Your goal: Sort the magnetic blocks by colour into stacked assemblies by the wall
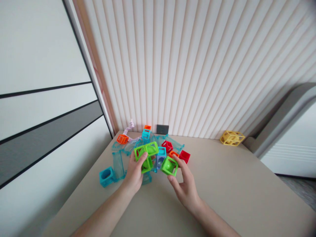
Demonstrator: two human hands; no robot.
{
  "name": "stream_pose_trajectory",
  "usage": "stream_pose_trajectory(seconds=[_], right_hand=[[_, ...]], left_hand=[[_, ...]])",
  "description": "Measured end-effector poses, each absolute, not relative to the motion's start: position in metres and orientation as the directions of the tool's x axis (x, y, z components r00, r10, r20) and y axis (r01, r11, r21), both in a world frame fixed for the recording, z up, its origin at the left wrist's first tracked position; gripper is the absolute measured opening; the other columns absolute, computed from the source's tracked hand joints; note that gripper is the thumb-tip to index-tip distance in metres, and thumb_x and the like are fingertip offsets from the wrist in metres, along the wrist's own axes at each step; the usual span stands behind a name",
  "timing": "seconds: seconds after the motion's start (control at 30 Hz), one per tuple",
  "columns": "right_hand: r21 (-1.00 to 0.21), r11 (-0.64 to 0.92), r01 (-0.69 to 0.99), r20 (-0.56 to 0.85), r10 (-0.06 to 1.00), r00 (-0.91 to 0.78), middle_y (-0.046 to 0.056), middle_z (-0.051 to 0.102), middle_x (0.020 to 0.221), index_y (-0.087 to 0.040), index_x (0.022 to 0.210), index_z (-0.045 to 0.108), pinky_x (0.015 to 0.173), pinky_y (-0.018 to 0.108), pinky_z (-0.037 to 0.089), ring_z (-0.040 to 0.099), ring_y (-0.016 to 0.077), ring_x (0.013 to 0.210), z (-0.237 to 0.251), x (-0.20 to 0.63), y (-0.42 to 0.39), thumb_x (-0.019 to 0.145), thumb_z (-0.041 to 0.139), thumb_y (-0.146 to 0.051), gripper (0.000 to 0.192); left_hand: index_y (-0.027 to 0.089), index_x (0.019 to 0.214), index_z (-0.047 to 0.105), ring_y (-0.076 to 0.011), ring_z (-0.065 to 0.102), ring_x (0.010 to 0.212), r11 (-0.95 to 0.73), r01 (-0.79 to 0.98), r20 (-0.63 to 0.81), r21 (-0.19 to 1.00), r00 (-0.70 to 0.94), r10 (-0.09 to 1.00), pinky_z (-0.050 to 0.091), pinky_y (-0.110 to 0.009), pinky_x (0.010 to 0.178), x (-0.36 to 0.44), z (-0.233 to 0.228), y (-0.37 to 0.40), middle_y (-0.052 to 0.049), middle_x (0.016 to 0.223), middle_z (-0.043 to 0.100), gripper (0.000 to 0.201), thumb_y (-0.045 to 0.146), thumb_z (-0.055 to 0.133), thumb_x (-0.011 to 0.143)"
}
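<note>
Just plain green cubes (169, 166)

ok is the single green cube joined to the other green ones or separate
Separate: the right hand holds the single green cube, and a gap shows between it and the green cluster in the left hand.

Green blocks (151, 149), centre: smooth, glossy plastic. Blue track piece (118, 164), left of centre: shiny see-through plastic. Tabletop (227, 177), lower right: smooth, matt.
</note>
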State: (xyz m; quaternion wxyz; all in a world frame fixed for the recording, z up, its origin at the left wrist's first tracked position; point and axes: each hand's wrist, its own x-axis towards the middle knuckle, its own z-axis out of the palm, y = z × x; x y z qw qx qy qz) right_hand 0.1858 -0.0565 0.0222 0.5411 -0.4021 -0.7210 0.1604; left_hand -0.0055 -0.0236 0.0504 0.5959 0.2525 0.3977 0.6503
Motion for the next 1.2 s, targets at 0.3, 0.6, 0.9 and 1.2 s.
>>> stream_pose_trajectory(seconds=[0.3, 0.6, 0.9, 1.2], right_hand=[[-0.458, 0.795, 0.399, 0.699, 0.599, -0.392, 0.014, 0.041, 0.148, -0.027, 0.131, 0.058, 0.109, 0.039, 0.049, 0.046, 0.0267, 0.140, 0.023, 0.185, -0.057, 0.094, 0.058, -0.007, 0.042], [-0.288, 0.845, 0.451, 0.682, 0.511, -0.523, 0.002, 0.029, 0.166, -0.031, 0.128, 0.066, 0.118, 0.042, 0.039, 0.039, 0.0251, 0.147, 0.015, 0.196, -0.051, 0.094, 0.053, -0.002, 0.046], [-0.656, 0.689, 0.310, 0.602, 0.724, -0.337, 0.013, 0.023, 0.167, -0.029, 0.160, 0.021, 0.119, 0.055, 0.033, 0.026, 0.0316, 0.153, 0.023, 0.187, -0.057, 0.095, 0.063, -0.028, 0.077], [-0.891, 0.429, 0.151, 0.412, 0.902, -0.133, 0.011, 0.049, 0.154, -0.029, 0.157, 0.032, 0.115, 0.050, 0.042, 0.049, 0.0280, 0.140, 0.007, 0.175, -0.051, 0.102, 0.051, -0.043, 0.060]], left_hand=[[0.022, 0.113, 0.060, -0.0258, 0.075, 0.098, 0.042, -0.569, -0.085, 0.822, -0.050, 0.995, 0.060, -0.034, 0.080, 0.000, 0.050, -0.035, -0.005, 0.107, 0.076, 0.051, 0.038, 0.087, 0.073], [0.022, 0.112, 0.061, -0.0270, 0.073, 0.102, 0.138, -0.593, -0.154, 0.793, 0.023, 0.988, 0.059, -0.037, 0.085, 0.006, 0.048, -0.039, -0.006, 0.107, 0.076, 0.053, 0.038, 0.089, 0.070], [0.023, 0.110, 0.057, -0.0254, 0.074, 0.099, 0.090, -0.531, -0.111, 0.843, -0.008, 0.994, 0.059, -0.037, 0.085, 0.005, 0.042, -0.040, -0.004, 0.105, 0.075, 0.052, 0.039, 0.087, 0.071], [0.031, 0.137, 0.038, -0.0280, 0.069, 0.113, -0.030, -0.314, 0.090, 0.949, 0.179, 0.980, 0.057, -0.038, 0.094, 0.002, 0.037, -0.048, -0.007, 0.126, 0.068, 0.083, 0.025, 0.088, 0.071]])
